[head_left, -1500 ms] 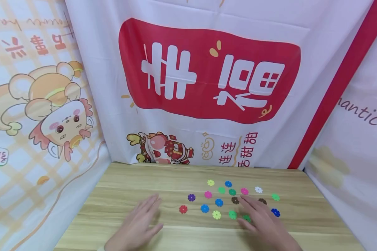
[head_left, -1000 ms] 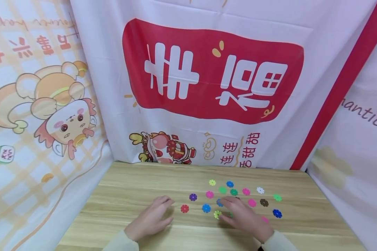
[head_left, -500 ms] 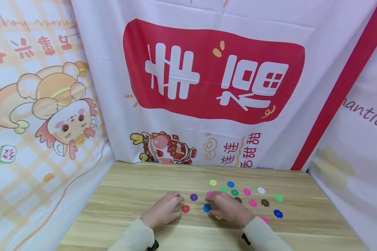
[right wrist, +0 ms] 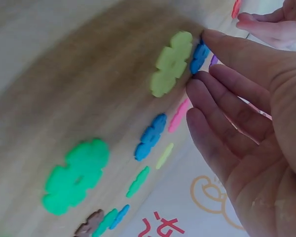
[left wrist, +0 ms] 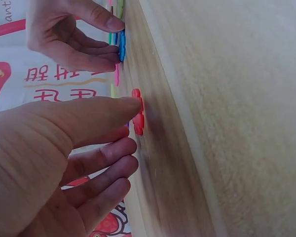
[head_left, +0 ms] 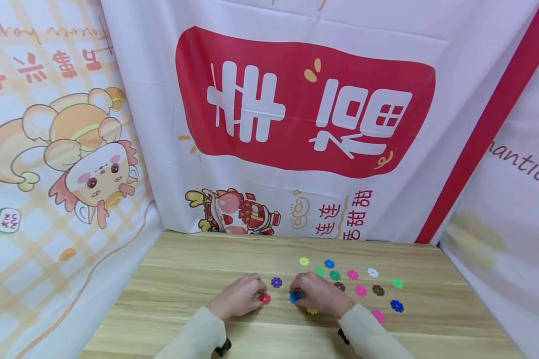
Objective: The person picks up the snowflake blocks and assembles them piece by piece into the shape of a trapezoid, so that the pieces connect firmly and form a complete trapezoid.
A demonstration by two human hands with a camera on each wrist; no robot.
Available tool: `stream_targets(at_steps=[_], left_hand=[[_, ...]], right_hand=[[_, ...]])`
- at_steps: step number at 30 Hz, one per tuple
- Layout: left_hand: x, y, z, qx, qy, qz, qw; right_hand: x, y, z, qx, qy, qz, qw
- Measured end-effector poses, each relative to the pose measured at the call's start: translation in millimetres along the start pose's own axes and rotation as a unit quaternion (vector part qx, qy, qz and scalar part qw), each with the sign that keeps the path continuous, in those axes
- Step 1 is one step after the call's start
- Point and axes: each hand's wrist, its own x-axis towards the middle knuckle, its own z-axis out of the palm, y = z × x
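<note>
Tabletop [head_left: 184, 329], wood-grained, spreads beneath both grips. The left hand [head_left: 238, 297] is narrowed, thumb and finger pinching the red snowflake disc [head_left: 264, 298]; the right hand [head_left: 323, 294] pinches the blue snowflake disc [head_left: 294, 297] between its fingertips. The purple snowflake disc [head_left: 276, 282] lies between the two grips, slightly beyond them; the yellow-green snowflake disc [right wrist: 170, 69] lies just beside the right grip. Thin edges could slip if squeezed unevenly, and such crowding could make the right hand knock that yellow-green neighbour.
</note>
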Motion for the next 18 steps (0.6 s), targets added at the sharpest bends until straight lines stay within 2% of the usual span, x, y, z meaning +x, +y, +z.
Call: stream_targets(at_steps=[4, 9, 18], left_hand=[[2.9, -1.0, 0.5, -0.005, -0.005, 0.01, 0.9999], [6.7, -0.9, -1.9, -0.021, -0.016, 0.008, 0.9996], [15.8, -1.5, -8.8, -0.079, -0.034, -0.007, 0.9962]], right_hand=[[6.8, -3.1, -5.3, -0.007, -0.023, 0.003, 1.0], [15.1, -6.5, -10.8, -0.006, -0.046, 0.019, 0.999], [26.5, -5.8, -12.8, 0.013, -0.07, 0.085, 0.994]])
